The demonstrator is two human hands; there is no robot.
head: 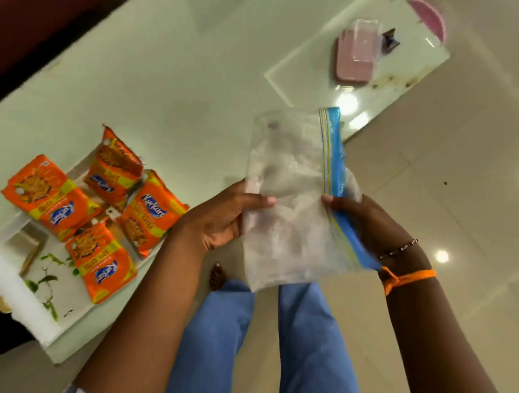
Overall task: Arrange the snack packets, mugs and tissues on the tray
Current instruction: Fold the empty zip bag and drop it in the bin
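Both hands hold a clear zip bag (pixel 294 198) (white tissues inside) above the floor: left hand (pixel 220 221) grip clamped on its edge, right hand (pixel 369 224) pinching the blue seal. Four orange snack packets (pixel 105 211) lie on the tray (pixel 40 328) on the tabletop.

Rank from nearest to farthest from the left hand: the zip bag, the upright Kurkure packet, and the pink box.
1. Zip bag: held in the left hand.
2. Upright Kurkure packet: on the tray, just left of it.
3. Pink box: far, top right.

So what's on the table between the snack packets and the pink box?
Nothing: the head view shows bare table between the snack packets and the pink box.
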